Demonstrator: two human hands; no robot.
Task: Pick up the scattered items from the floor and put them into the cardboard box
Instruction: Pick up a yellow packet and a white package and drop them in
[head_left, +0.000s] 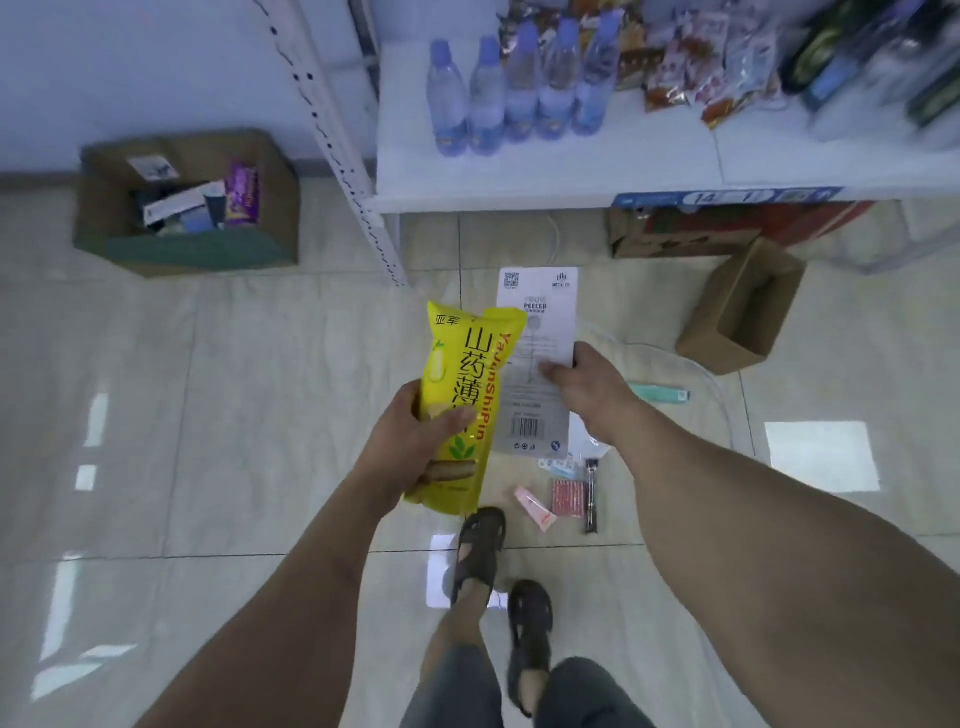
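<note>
My left hand (410, 441) grips a yellow snack bag (467, 374) upright at the centre of the view. My right hand (587, 384) pinches a white peeler card (537, 312) by its right edge, just right of the bag. Both are held above the tiled floor. The open cardboard box (104, 208) stands on the floor at the far left and holds several packets, one of them purple. On the floor near my feet lie a pink tube (535, 508), a red packet (567, 496), a thin black item (591, 496) and a teal stick (660, 392).
A white shelf (571, 171) with several water bottles (519, 88) and snack packets stands ahead, its post (363, 182) between me and the box. A small empty carton (737, 312) lies tipped at the right, with a larger carton (675, 234) under the shelf. A white cable runs across the tiles.
</note>
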